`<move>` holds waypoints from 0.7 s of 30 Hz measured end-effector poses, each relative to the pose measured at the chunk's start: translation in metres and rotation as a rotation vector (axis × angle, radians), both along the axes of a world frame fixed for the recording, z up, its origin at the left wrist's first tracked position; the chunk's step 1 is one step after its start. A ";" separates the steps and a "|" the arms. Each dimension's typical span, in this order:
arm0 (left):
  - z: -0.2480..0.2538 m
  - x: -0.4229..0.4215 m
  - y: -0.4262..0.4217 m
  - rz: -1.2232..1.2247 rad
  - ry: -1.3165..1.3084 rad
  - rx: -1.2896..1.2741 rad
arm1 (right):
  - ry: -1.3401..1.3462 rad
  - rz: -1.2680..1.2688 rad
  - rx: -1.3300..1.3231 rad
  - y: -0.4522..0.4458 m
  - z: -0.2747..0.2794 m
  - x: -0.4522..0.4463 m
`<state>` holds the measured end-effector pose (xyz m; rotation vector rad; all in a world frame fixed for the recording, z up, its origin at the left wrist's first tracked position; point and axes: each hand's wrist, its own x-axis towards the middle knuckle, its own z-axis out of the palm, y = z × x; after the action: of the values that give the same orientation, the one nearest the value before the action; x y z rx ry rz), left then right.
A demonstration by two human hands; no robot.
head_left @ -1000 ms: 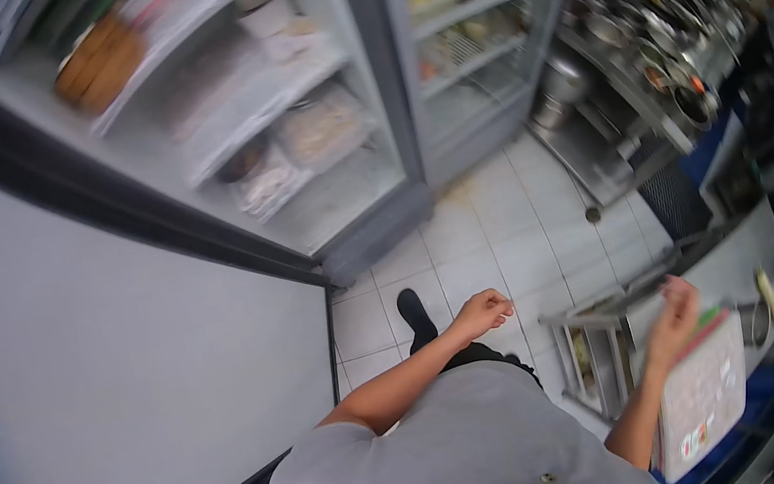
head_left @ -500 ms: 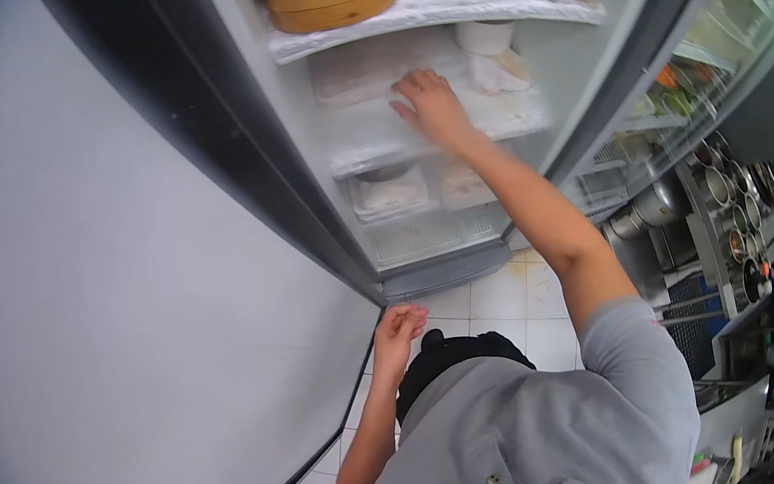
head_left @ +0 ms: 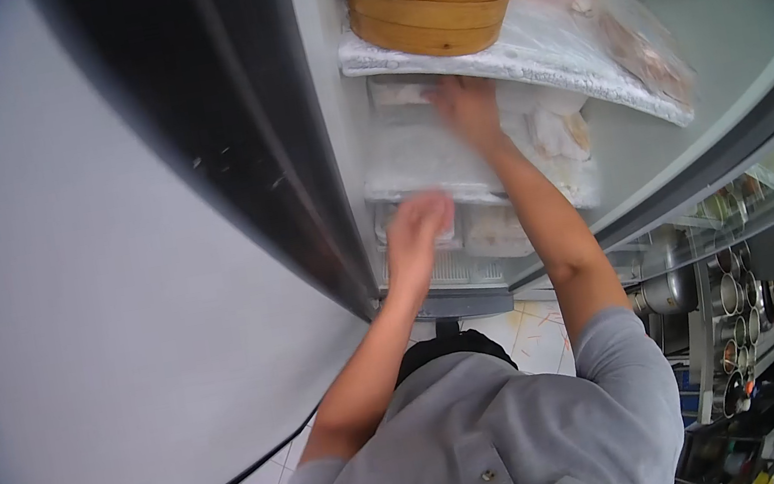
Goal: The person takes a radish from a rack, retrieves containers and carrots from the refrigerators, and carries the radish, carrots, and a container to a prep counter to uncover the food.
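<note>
My right hand [head_left: 470, 112] reaches into the middle level of an open upright fridge, under the upper shelf. Its thumb and fingers look apart, though blurred, at the edge of a clear container [head_left: 397, 94] at the back. Lower and to the left, my left hand [head_left: 419, 229] is raised before the front edge of the middle shelf [head_left: 426, 170]. Motion smears its fingers, and I cannot see anything held. Beside my right wrist lies a whitish wrapped bundle [head_left: 562, 131]. Clear tubs [head_left: 497, 231] with pale contents stand on the level below.
Stacked bamboo steamers [head_left: 436, 6] and a tied plastic bag [head_left: 644, 39] rest on the frosted upper shelf [head_left: 519, 54]. The white fridge door [head_left: 135, 312] stands wide on my left. A glass-door cabinet [head_left: 753, 184] and metal pots [head_left: 729, 294] are on the right.
My left hand has risen from near my waist to the middle shelf's front. My right hand has gone deeper under the upper shelf. The view has moved closer to the fridge.
</note>
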<state>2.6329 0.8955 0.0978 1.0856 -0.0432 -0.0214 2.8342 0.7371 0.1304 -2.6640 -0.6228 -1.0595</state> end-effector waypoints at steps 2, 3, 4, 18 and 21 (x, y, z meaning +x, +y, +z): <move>0.011 0.077 -0.027 0.051 0.070 -0.193 | -0.036 0.002 0.118 0.000 0.000 0.011; 0.018 0.115 -0.037 0.092 0.103 -0.204 | -0.016 0.011 0.187 -0.002 0.000 0.017; 0.023 0.148 -0.046 0.132 0.134 -0.218 | 0.003 0.019 0.253 -0.005 0.000 0.020; 0.009 0.181 -0.069 0.107 0.250 -0.649 | 0.375 0.042 1.500 -0.119 -0.013 -0.102; 0.001 0.104 -0.057 0.116 0.233 -0.604 | 0.617 -0.014 1.672 -0.129 0.003 -0.123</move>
<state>2.7367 0.8383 0.0985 0.4757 0.2121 -0.0281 2.7109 0.6086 0.1337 -1.2750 0.3519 -0.2963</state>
